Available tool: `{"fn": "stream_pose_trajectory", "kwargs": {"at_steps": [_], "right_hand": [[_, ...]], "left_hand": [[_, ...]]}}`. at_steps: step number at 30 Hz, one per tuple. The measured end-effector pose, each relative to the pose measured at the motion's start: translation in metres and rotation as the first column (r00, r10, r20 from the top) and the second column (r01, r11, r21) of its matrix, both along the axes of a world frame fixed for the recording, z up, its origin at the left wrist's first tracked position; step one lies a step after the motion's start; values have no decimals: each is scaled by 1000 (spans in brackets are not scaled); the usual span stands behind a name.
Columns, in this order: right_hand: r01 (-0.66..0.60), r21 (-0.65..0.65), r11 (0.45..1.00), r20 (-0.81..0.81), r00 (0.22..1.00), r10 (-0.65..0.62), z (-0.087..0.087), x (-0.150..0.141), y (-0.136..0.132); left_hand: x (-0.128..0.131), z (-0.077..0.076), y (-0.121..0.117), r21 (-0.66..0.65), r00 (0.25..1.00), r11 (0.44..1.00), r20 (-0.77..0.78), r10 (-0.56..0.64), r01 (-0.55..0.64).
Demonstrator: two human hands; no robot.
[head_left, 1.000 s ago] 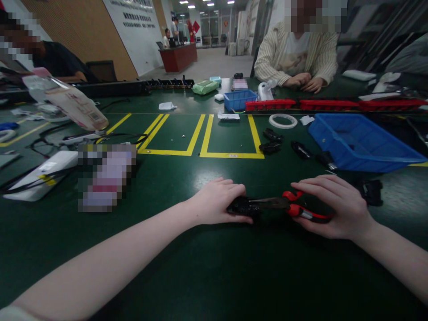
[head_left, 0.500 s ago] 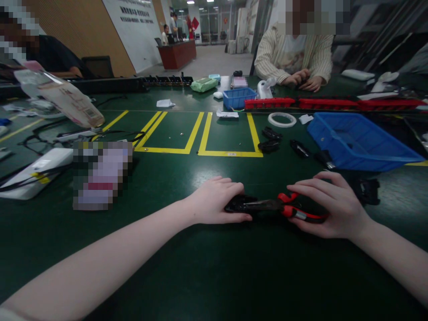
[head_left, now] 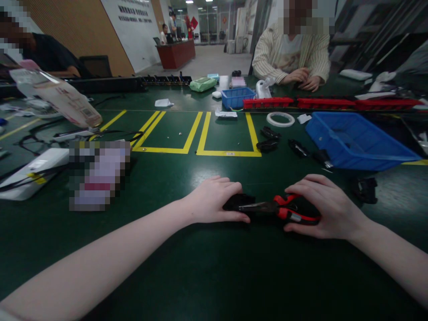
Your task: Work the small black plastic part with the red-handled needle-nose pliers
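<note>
Head view: our left hand [head_left: 217, 201] grips a black part [head_left: 246, 199]; our right hand [head_left: 329, 208], clasping pliers [head_left: 280, 210], seemingly works it, needing steadiness next.

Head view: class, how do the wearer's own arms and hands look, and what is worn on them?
The left hand and right hand are ungloved, without visible jewellery. The left forearm is bare up to a pale sleeve edge; the right forearm shows no sleeve.
</note>
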State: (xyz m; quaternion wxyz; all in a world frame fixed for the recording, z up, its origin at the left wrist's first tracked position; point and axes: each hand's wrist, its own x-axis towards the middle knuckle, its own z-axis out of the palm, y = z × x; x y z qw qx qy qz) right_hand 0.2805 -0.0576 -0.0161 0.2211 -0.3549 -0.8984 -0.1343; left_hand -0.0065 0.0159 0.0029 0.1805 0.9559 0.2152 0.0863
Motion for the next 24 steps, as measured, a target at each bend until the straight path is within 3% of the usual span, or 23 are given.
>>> {"fn": "stream_pose_trajectory", "kwargs": {"at_steps": [24], "right_hand": [[24,57,998,13,1000,-25,2,-1,1]], "left_hand": [[1,-1,0,12,1000,1000,-4,-9,9]]}}
